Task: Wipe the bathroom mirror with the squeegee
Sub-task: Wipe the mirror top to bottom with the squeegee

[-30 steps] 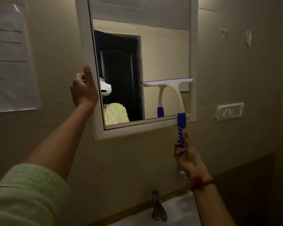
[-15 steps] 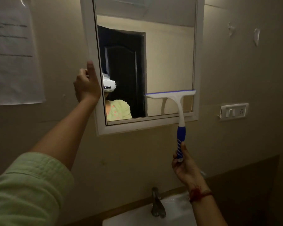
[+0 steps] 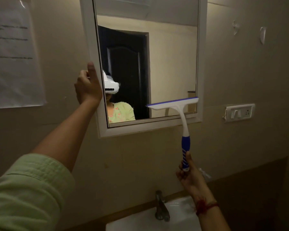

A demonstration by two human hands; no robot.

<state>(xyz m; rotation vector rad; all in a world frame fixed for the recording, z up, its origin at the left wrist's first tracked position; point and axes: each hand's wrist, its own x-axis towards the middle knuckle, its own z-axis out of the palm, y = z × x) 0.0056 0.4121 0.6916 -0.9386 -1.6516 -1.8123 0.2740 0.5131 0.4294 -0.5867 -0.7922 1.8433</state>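
A dim bathroom with a beige wall (image 3: 240,72) is shown. At the far left a printed sheet of paper (image 3: 13,54) is fixed to the wall. The white frame at the left edge of the mirror (image 3: 172,64) is gripped by the left hand (image 3: 88,86), fingers closed around it and thumb laid up along the frame. Low on the glass, near the mirror's bottom right corner, the blade of the squeegee (image 3: 173,105) is laid against the surface, its blue handle clasped below the frame in the closed right hand (image 3: 189,176). A switch plate (image 3: 239,112) is mounted right of the mirror, and two hooks (image 3: 262,36) are seen above it. A tap (image 3: 161,207) and a white basin (image 3: 140,222) are placed beneath.
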